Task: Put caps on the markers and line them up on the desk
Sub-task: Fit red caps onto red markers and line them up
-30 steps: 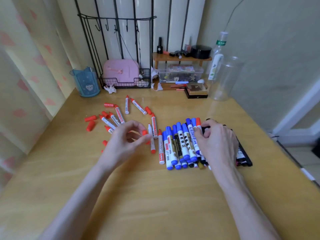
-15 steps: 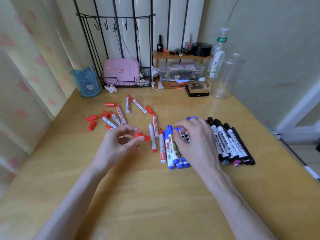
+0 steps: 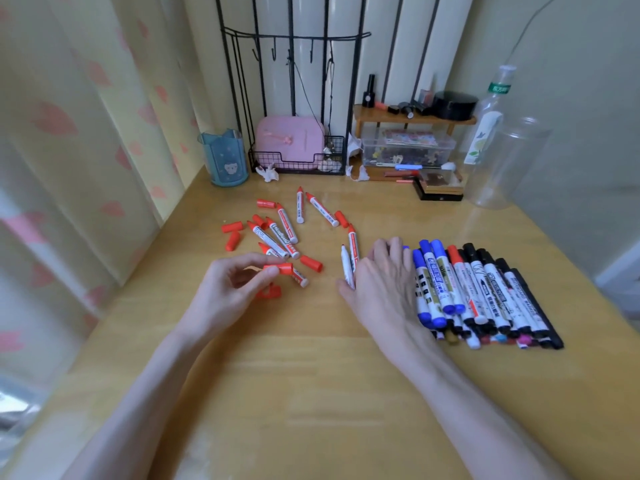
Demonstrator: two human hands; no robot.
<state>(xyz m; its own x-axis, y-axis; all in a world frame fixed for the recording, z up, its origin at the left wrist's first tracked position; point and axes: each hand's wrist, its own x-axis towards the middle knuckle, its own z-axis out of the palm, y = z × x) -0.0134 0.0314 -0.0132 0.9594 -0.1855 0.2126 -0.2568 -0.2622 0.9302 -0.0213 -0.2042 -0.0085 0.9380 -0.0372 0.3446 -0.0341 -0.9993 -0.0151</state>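
My left hand [image 3: 228, 289] pinches a loose red cap [image 3: 282, 268] between thumb and fingers, just above the desk. My right hand [image 3: 382, 282] lies flat on the left end of the lined-up row [image 3: 485, 292] of capped blue, red and black markers, fingers spread over the blue ones. An uncapped white marker [image 3: 347, 268] lies just left of that hand. Several uncapped red markers [image 3: 277, 237] and loose red caps [image 3: 232, 226] are scattered further back on the left.
At the back stand a blue pen cup [image 3: 225, 161], a black wire rack [image 3: 301, 161] with a pink box, a small wooden shelf [image 3: 412, 116] over a clear box, a bottle [image 3: 488, 126] and a clear jar [image 3: 505, 168]. A curtain hangs along the left.
My right hand has slid left along the row, from the red and black markers onto the blue ones. My left hand has drawn slightly left, still with the red cap.
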